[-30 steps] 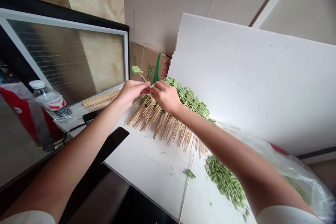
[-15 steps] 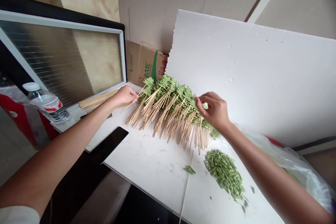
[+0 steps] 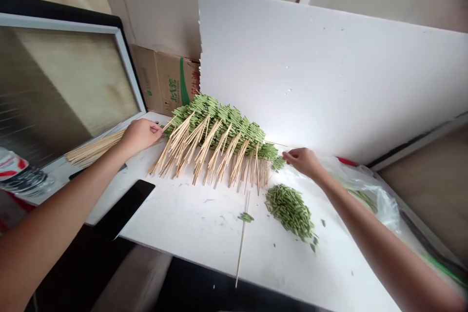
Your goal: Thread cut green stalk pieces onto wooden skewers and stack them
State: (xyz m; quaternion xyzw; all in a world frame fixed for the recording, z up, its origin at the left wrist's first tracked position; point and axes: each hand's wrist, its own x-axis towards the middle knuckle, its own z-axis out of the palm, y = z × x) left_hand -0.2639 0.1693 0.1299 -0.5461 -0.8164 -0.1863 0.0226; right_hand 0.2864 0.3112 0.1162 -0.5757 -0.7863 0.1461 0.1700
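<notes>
My left hand [image 3: 142, 134] is closed at the left end of a long heap of bamboo skewers [image 3: 203, 153] threaded with short cut green bean pieces [image 3: 226, 119]. A thin skewer [image 3: 168, 123] runs from its fingertips toward the green pieces. My right hand [image 3: 302, 160] is pinched at the heap's right end, close to the last green pieces; what is between its fingertips, if anything, is too small to make out. A single skewer [image 3: 241, 248] with a few bean pieces [image 3: 246, 217] lies in front, sticking out past the table edge. Loose cut beans [image 3: 290, 212] form a pile below my right hand.
Bare skewers [image 3: 97, 147] lie under my left forearm. A black phone [image 3: 124, 207] rests at the front edge, and a water bottle [image 3: 22, 175] at far left. Behind stand a cardboard box [image 3: 164, 80] and a white board [image 3: 310, 78]. A clear plastic bag [image 3: 380, 200] lies right.
The view has swung right, so the table's things sit further left. My right hand has moved down and rightward along the heap to its right end. My left hand stays at the left end.
</notes>
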